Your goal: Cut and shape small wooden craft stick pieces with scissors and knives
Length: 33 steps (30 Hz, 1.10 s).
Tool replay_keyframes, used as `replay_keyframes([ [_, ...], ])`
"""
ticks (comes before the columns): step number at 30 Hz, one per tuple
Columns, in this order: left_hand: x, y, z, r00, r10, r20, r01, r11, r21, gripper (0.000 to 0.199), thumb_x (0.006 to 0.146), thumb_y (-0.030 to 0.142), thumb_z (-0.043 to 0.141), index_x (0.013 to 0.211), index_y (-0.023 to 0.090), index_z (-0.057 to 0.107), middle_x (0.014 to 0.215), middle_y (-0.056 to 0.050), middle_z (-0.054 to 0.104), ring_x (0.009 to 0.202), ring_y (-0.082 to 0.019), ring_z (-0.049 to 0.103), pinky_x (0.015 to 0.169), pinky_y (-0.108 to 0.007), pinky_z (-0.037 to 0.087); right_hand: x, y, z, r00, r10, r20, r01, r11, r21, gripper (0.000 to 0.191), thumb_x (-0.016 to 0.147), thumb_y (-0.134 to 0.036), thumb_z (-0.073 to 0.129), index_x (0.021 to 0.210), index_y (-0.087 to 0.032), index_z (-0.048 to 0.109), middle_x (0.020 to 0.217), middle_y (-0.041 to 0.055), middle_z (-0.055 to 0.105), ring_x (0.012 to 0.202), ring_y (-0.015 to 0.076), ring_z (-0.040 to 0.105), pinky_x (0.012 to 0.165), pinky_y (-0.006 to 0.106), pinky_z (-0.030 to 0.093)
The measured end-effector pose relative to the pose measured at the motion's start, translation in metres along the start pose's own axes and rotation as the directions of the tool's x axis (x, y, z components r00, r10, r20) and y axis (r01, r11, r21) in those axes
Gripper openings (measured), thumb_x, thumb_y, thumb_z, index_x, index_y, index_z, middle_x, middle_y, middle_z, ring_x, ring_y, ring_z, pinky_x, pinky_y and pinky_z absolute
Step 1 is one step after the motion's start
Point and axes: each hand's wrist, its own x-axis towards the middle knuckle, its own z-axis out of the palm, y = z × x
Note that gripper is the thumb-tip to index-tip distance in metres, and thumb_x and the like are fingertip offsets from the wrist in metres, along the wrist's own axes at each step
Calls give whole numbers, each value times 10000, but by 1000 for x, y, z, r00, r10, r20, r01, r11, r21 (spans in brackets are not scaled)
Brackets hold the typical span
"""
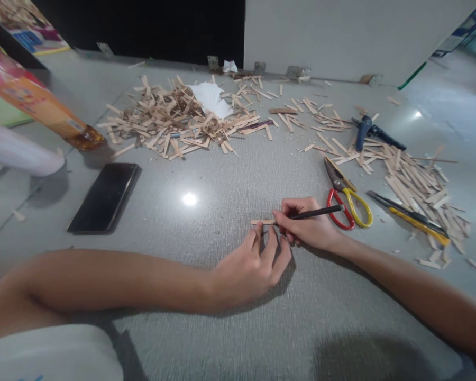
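A short, flat wooden stick [263,222] lies on the grey surface in front of me. My left hand [257,264] holds it down with curled fingertips along its near edge. Pinched in my right hand [307,225] is a slim black pencil [317,212], slanting up to the right. Its tip, at the stick's right end, is hidden behind my fingers. Just beyond my right hand lie scissors [343,196] with one red and one yellow handle.
A yellow-black utility knife [416,219] and a dark blue-handled tool [367,135] lie right, by scattered sticks [412,180]. A heap of stick pieces [162,119] with white paper [210,99] lies farther back. Left are a phone [105,198] and an orange-labelled bottle [51,100].
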Motion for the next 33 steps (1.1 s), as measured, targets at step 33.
replay_keyframes([
  [33,2,0,1,999,-16,-32,16,1000,-1,342,1003,129,480,1247,-22,665,1140,-267,818,989,-371,839,885,-434,636,1,0,1,1000,23,-8,-23,998,60,501,813,-533,882,590,-228,553,402,-55,550,317,86,508,296,167,400],
])
